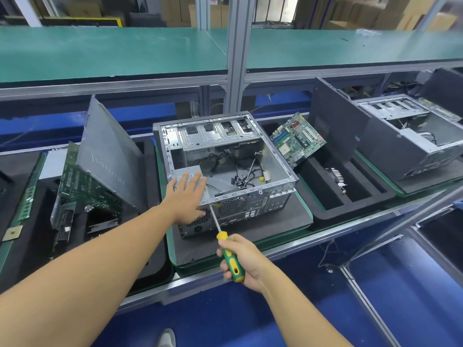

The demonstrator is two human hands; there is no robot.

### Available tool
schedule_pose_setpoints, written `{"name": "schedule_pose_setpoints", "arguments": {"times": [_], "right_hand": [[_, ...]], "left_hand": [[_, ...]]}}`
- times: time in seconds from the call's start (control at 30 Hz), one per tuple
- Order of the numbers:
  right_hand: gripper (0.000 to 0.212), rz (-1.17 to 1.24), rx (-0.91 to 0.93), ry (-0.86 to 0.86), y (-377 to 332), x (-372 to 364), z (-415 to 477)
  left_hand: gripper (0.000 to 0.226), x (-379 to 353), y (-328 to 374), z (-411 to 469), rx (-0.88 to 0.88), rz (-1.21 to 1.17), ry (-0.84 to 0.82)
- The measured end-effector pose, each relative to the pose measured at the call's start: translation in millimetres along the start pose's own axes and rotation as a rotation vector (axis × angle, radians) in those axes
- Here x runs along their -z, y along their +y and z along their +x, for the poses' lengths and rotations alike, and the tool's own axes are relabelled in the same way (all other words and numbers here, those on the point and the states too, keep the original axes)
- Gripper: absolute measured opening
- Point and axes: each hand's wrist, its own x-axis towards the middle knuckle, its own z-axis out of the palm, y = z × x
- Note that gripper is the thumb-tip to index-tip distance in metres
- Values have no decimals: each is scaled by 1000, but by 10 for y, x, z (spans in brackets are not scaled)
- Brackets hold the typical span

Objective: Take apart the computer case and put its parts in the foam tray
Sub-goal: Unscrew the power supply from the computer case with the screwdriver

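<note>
**Left hand on the power supply, screwdriver at the rear panel**

At far left I see a foam tray [150, 171] with parts in it: a CPU chip [12, 232] near its front corner, a green RAM stick [27, 204] just behind that, then a green circuit board [85, 186] standing on edge with a grey side panel [110, 156] leaning against it.

Moving right, my left hand [186, 199] lies flat on the power supply [189, 169], fingers straight and a little spread. The supply sits in the near left corner of the computer case [253, 206]. The case lies on its side in the middle of the bench, open at the top, with loose cables on its floor.

My right hand [246, 261] has its fingers wrapped tight round the green and yellow handle of a screwdriver [223, 239]. The tip meets the upper edge of the rear panel, just beside my left hand. I cannot tell whether it sits in a screw.

Right of the case, a motherboard [298, 139] leans at the back of a second foam tray [350, 206], with a heatsink [338, 177] in one slot. Further right, a dark panel [335, 126] stands before another open case [413, 136].
</note>
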Motion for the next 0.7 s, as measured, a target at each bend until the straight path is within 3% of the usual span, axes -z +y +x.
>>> {"name": "schedule_pose_setpoints", "arguments": {"times": [0.17, 0.3, 0.7], "right_hand": [[34, 54, -81, -114, -46, 0, -1], [34, 23, -65, -82, -35, -22, -6], [2, -7, 23, -9, 42, 45, -24]], "left_hand": [[99, 4, -4, 2, -4, 3, 0], [98, 14, 7, -8, 0, 11, -1], [97, 48, 27, -39, -3, 16, -2]]}}
